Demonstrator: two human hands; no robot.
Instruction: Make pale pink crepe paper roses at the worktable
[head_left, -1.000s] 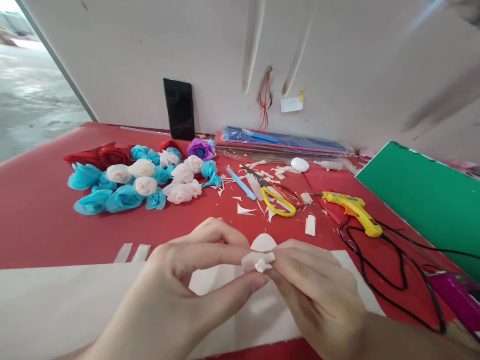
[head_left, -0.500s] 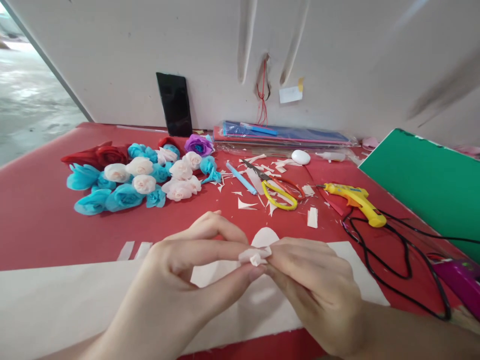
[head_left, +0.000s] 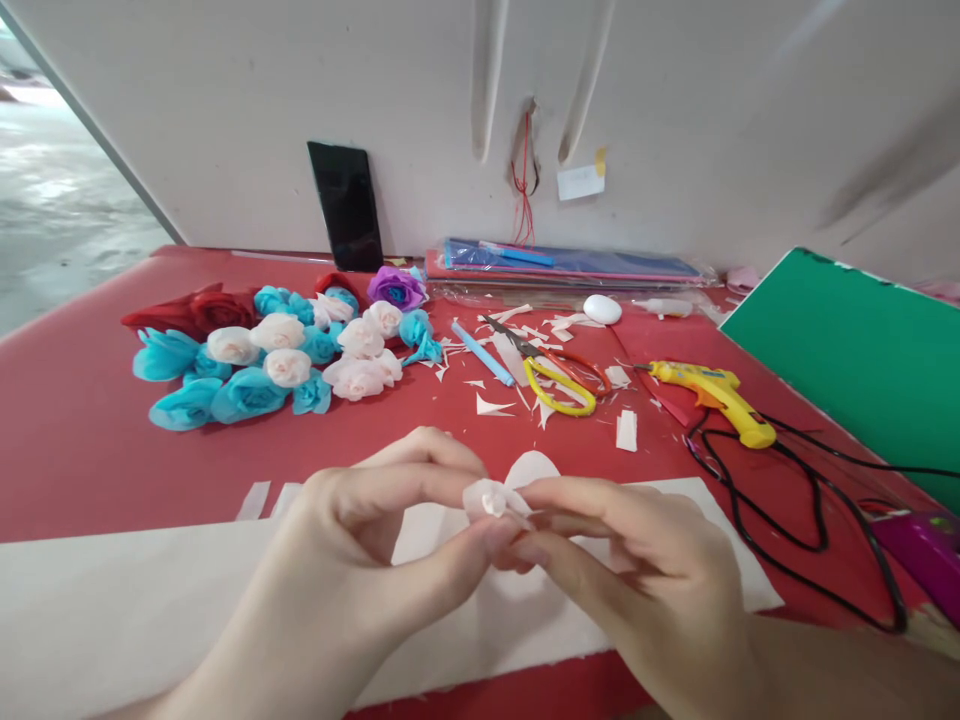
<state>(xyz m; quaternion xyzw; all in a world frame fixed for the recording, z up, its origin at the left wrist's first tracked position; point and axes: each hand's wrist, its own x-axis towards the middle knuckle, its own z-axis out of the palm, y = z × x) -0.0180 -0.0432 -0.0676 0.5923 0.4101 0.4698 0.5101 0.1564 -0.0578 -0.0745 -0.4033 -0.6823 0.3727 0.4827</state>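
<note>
Pale flower [head_left: 493,500] facing viewer, axis likewise, left fingers [head_left: 424,487] pinching it — right fingers [head_left: 592,498] too

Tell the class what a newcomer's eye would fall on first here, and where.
The eye would probably go first to the cluster of red, blue, purple and pale pink flowers at left on the red table. Front and centre, the left hand holds a small pale flower, with the right hand at its edge. Farther right, a yellow glue gun lies near a green board.
</note>
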